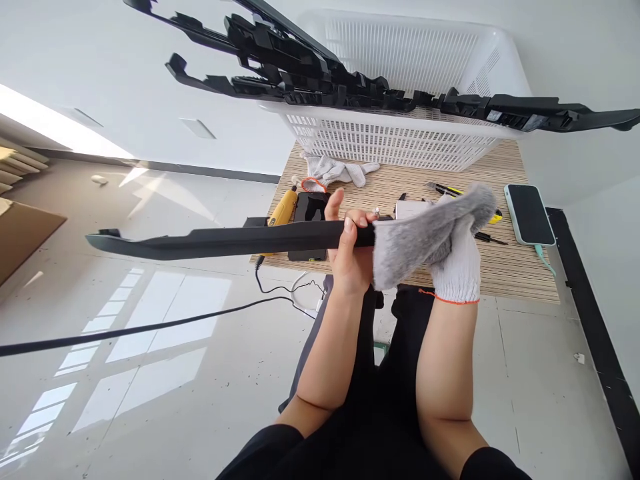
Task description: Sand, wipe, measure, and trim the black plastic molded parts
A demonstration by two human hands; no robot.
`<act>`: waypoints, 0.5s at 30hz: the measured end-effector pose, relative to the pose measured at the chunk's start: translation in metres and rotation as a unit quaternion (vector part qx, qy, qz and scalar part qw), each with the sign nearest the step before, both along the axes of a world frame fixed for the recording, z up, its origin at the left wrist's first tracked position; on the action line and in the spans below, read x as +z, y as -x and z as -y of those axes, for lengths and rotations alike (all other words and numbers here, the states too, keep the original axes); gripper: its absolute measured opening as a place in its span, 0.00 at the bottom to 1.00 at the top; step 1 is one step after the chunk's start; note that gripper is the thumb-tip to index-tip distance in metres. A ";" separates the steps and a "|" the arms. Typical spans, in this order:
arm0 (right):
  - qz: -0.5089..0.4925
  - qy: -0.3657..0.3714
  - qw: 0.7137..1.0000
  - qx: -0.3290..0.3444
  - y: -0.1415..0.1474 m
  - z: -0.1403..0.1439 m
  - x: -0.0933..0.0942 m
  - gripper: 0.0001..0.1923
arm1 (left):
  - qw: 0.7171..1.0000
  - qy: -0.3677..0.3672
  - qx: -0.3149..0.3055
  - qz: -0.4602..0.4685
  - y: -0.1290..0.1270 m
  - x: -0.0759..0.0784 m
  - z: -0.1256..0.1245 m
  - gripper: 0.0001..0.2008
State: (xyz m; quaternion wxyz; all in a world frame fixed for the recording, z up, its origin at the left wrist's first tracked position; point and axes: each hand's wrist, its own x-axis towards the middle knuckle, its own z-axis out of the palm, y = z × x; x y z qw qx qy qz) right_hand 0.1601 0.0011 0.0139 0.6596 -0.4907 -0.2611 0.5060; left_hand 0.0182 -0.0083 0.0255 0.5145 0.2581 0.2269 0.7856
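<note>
Two hands on a black trim strip [225, 240]: bare left hand [350, 250] gripping, gloved right hand [457, 257] half-hidden under grey cloth [425, 233].

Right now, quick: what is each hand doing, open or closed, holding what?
Left hand: bare, closed around the long black trim strip.
Right hand: gloved, closed on the grey cloth wrapped over the strip's end.

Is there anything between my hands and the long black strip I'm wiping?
Nothing separates the bare left hand from the long black strip; it grips it directly. The gloved right hand reaches it only through the grey cloth, which wraps the strip's right end.
</note>
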 end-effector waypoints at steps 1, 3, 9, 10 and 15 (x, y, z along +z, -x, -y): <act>-0.012 -0.006 1.000 0.016 0.002 0.001 0.002 0.20 | 1.000 0.004 0.006 -0.002 -0.002 0.000 0.001 0.16; -0.030 -0.033 0.998 0.044 0.007 0.002 0.005 0.21 | 1.000 0.011 0.012 -0.009 -0.005 0.000 0.002 0.17; -0.096 0.015 0.989 -0.109 0.003 -0.010 -0.005 0.23 | 0.994 -0.030 -0.041 -0.096 -0.002 -0.005 0.000 0.31; -0.097 0.026 0.986 -0.136 -0.002 -0.013 -0.007 0.21 | 0.992 -0.040 -0.054 -0.109 0.001 -0.006 0.000 0.33; -0.176 -0.052 0.975 -0.128 -0.028 -0.014 0.000 0.16 | 0.996 -0.032 -0.049 -0.067 0.013 -0.003 0.000 0.28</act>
